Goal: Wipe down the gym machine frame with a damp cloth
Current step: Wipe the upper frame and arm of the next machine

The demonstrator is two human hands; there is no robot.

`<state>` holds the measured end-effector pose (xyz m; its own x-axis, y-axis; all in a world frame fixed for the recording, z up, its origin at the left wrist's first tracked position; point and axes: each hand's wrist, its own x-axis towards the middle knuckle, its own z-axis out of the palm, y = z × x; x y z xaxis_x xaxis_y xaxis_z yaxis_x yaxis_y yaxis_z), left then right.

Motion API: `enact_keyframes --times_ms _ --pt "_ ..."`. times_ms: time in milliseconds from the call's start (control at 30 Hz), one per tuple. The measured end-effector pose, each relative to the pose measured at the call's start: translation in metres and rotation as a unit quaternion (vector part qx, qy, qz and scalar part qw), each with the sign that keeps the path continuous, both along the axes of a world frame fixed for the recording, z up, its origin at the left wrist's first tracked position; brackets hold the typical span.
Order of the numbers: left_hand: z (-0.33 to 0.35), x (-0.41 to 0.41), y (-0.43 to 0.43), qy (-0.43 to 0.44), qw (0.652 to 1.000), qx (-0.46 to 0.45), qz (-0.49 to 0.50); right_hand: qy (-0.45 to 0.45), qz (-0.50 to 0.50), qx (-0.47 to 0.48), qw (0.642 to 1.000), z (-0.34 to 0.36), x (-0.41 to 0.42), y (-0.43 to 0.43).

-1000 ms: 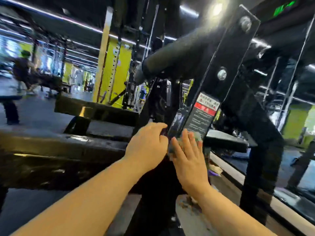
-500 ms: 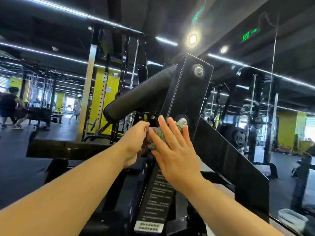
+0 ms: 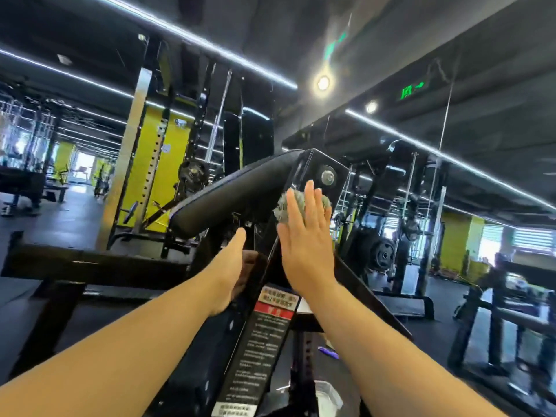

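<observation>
The right grip (image 3: 307, 236) lies flat and spread, fingers straight and pointing up, pressing a crumpled grey-green cloth (image 3: 283, 206) against the black machine frame (image 3: 307, 166). The cloth shows above and on both sides of the fingertips, bunched between the palm and the metal. It sits high on the frame's slanted plate, just below and left of a large silver bolt (image 3: 328, 176), and it does not cover the bolt.

The left grip (image 3: 236, 266) is lower and to the left, seen edge-on with the thumb raised. It is at the left edge of the same slanted plate. Its fingers are in shadow behind the metal, so I cannot tell whether they curl round the edge or only rest there.

A black padded roller (image 3: 228, 197) runs out to the left from the top of the plate. Below the right wrist, a warning label (image 3: 279, 300) with a red band is stuck on the frame, and a long strip of small printed text (image 3: 255, 359) runs down beneath it.

To the right a wall mirror (image 3: 469, 182) reflects racks and a weight plate (image 3: 382, 254). A green exit sign (image 3: 411, 90) glows overhead. Yellow columns (image 3: 156, 164) stand behind the racks on the left. A small purple object (image 3: 328, 353) lies on the dark floor by the base of the machine.
</observation>
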<state>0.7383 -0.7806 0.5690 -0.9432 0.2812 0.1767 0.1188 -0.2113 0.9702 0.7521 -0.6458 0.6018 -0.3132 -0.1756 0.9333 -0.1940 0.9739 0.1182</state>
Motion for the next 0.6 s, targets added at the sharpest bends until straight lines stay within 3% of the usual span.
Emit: enact_keyframes --times_ms 100,167,267,333,400,500,600 --pt "0.001 0.005 0.003 0.022 0.999 -0.041 -0.007 -0.058 0.023 0.036 0.997 -0.030 0.014 0.005" --pt "-0.002 -0.002 0.002 0.021 0.997 -0.065 -0.020 -0.063 0.018 0.069 0.995 -0.001 0.014 0.016" --pt "-0.002 -0.006 0.005 0.027 0.994 -0.099 -0.037 -0.062 0.001 0.007 0.998 0.040 0.015 0.020" --pt "-0.003 -0.006 0.005 0.029 0.994 -0.100 -0.025 -0.080 0.030 -0.011 0.996 0.023 0.019 0.009" --pt "-0.003 -0.003 0.004 0.034 0.995 -0.094 -0.021 -0.107 0.047 0.044 0.992 -0.009 0.024 0.007" --pt "0.000 0.003 0.002 0.023 0.999 -0.033 -0.026 -0.090 -0.009 0.139 0.986 0.003 0.024 0.020" --pt "-0.002 -0.002 -0.002 0.014 0.999 0.001 -0.038 -0.046 -0.113 0.160 0.980 0.057 0.026 0.014"
